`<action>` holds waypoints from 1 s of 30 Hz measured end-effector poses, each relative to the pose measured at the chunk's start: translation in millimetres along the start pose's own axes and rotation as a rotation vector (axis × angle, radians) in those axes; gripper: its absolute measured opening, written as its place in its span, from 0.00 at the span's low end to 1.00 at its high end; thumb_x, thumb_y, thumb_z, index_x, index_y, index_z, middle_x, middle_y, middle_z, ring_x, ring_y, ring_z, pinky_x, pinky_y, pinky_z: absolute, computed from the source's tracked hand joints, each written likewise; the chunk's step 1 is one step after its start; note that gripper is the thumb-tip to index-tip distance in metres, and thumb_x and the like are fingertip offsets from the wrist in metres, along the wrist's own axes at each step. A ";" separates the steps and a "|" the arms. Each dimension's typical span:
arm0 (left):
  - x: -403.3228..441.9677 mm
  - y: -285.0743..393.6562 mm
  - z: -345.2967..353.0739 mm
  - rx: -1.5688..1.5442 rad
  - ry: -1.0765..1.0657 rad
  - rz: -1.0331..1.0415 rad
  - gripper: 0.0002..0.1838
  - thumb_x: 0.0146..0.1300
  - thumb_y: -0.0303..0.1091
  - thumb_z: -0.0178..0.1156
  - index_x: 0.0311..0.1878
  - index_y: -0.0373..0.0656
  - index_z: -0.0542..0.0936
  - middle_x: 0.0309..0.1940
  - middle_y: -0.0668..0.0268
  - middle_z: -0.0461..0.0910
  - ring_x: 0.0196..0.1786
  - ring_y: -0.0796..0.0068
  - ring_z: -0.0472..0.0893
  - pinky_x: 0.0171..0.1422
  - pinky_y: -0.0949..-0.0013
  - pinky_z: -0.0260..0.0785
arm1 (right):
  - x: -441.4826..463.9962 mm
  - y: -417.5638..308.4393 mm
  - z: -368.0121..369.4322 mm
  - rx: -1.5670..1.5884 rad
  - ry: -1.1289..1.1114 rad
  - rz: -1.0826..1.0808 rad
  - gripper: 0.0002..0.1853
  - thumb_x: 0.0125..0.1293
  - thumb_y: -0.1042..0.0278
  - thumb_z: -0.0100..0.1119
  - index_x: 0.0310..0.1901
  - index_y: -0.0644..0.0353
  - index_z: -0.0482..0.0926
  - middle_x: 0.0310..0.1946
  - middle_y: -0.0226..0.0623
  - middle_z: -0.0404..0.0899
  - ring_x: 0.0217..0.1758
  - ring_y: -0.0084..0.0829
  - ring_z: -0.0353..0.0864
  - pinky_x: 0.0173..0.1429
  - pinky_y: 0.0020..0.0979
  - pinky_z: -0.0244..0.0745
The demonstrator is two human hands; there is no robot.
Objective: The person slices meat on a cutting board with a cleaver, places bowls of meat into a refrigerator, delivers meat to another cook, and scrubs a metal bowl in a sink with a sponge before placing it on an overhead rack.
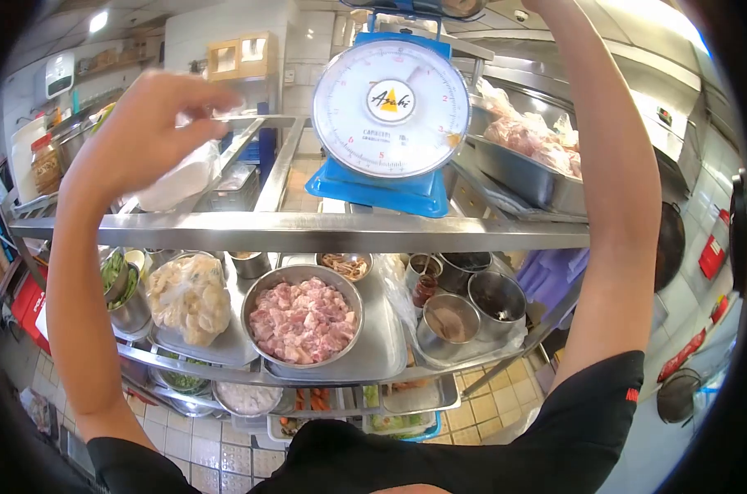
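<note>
My left hand [147, 123] is raised at the upper left, slightly blurred, its curved fingers apart and nothing visible between them. Below and behind it lies a white plastic bag [180, 181]. A blue dial scale [390, 107] stands on the upper metal shelf, and its pan [464, 6] is cut off by the top edge. My right forearm reaches up beside the scale; only the base of my right hand [540, 5] shows at the top edge, with its fingers out of frame. On the shelf below, a metal bowl holds raw cut meat [306, 321].
A metal tub [526, 173] with bagged meat stands right of the scale. The steel shelf bar [390, 232] crosses in front. Below it are a bag of pale food [190, 300], metal pots [497, 296] and a tray [382, 354]. A red-lidded jar [46, 165] stands far left.
</note>
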State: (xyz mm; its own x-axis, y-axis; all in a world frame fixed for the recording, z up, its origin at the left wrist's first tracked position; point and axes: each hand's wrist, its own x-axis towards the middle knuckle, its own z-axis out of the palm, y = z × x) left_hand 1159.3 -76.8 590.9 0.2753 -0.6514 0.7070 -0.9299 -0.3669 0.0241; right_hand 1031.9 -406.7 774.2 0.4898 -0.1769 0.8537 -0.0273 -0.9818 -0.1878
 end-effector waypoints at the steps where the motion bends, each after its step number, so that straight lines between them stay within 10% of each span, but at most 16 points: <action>1: -14.0 5.2 -4.6 -0.016 -0.007 -0.022 0.18 0.59 0.31 0.65 0.52 0.36 0.86 0.41 0.55 0.87 0.41 0.64 0.85 0.49 0.62 0.75 | -0.7 -0.6 0.3 -0.025 -0.016 0.013 0.21 0.57 0.48 0.77 0.36 0.60 0.86 0.26 0.31 0.82 0.28 0.22 0.77 0.33 0.30 0.72; 10: -225.2 53.8 -2.2 -0.477 -0.217 -0.145 0.21 0.51 0.25 0.72 0.52 0.38 0.86 0.45 0.57 0.88 0.49 0.53 0.87 0.62 0.56 0.76 | -18.2 -12.5 -10.2 -0.051 -0.073 -0.086 0.25 0.59 0.39 0.71 0.36 0.58 0.87 0.27 0.29 0.82 0.30 0.22 0.78 0.37 0.27 0.73; 21: -487.3 156.3 25.5 -0.382 -0.026 -1.046 0.18 0.68 0.33 0.62 0.59 0.38 0.81 0.52 0.52 0.84 0.53 0.54 0.84 0.57 0.55 0.75 | -82.3 -59.5 126.0 0.430 -0.302 -0.563 0.21 0.64 0.45 0.67 0.42 0.58 0.85 0.35 0.31 0.80 0.36 0.23 0.78 0.40 0.28 0.75; 30: -743.4 366.3 -65.9 0.293 0.911 -1.606 0.15 0.65 0.29 0.65 0.54 0.40 0.85 0.49 0.63 0.87 0.50 0.71 0.84 0.58 0.67 0.75 | -177.7 -226.2 252.5 0.667 -0.571 -0.565 0.19 0.67 0.50 0.64 0.47 0.58 0.83 0.42 0.33 0.79 0.40 0.24 0.78 0.42 0.29 0.76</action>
State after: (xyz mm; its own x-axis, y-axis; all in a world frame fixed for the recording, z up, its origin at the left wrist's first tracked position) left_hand 598.0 316.9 120.7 0.4436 0.8608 0.2497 0.1454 -0.3440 0.9277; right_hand 1171.0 -135.8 542.4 0.6251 0.5258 0.5768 0.7357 -0.6438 -0.2105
